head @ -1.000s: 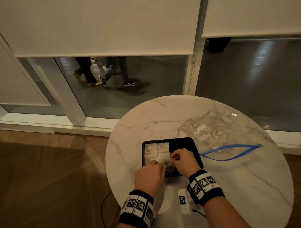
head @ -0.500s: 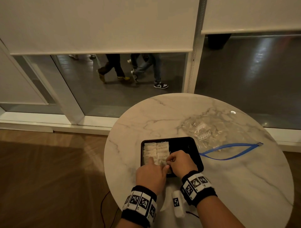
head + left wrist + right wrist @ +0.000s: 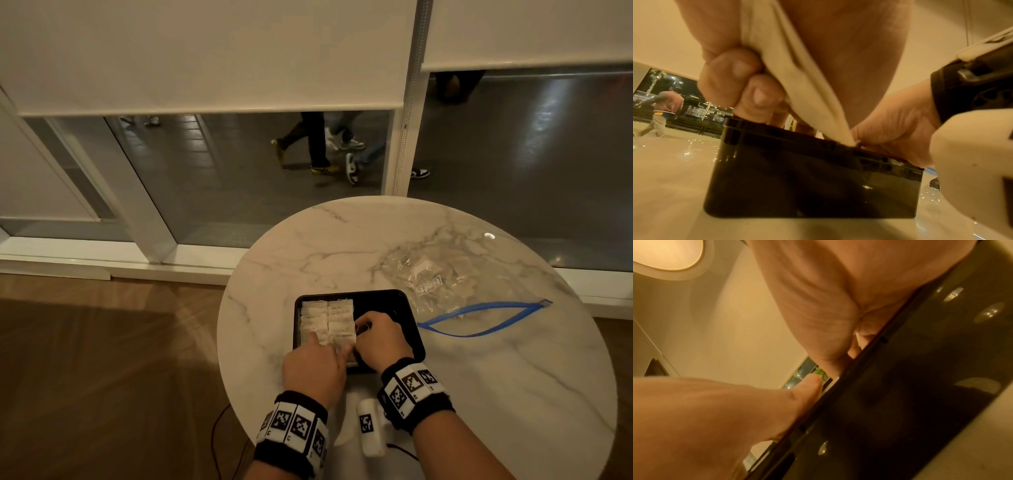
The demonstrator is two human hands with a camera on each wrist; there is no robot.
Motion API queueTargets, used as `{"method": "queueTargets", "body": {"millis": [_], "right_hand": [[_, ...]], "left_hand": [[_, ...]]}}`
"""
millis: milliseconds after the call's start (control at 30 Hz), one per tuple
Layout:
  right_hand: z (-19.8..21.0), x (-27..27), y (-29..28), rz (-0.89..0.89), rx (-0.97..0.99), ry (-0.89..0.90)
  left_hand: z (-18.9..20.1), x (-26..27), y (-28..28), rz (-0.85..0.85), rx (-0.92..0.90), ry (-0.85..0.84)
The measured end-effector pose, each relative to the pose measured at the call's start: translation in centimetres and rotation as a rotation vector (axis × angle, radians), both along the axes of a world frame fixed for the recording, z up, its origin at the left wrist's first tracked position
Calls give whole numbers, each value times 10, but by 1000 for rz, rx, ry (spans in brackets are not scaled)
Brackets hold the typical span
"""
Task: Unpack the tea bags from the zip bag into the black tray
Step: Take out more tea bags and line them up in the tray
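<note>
Clear zip bag [image 3: 455,291] rt of black tray [image 3: 407,318], touching.

Round marble table [image 3: 513,377], wood floor [image 3: 102,377], half-lowered blinds [image 3: 205,51].

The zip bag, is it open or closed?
Open. The zip bag's blue zipper strips bow apart into a loop on the table.

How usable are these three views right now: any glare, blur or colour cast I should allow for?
Head view: dim but sharp, wide-angle bending of the blinds, one small glare spot on the marble table. Left wrist view: orange cast, the tea bag soft and close, the black tray mirror-glossy. Right wrist view: blurred, tilted, ceiling lamp blown out.
</note>
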State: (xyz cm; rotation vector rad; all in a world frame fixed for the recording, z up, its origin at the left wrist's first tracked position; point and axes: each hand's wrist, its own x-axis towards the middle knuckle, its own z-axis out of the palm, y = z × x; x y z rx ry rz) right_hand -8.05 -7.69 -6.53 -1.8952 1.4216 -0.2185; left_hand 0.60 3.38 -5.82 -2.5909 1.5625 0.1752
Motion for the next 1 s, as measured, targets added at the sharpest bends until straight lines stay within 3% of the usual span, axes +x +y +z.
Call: {"method": "queueTargets", "body": {"millis": [333, 1000], "right_hand": [[-3, 3, 1, 0, -32, 106], [-12, 23, -20, 28, 58, 62]], "left_hand": [[1, 1, 1, -9, -56, 52], [-1, 2, -1, -23, -24, 29]]}}
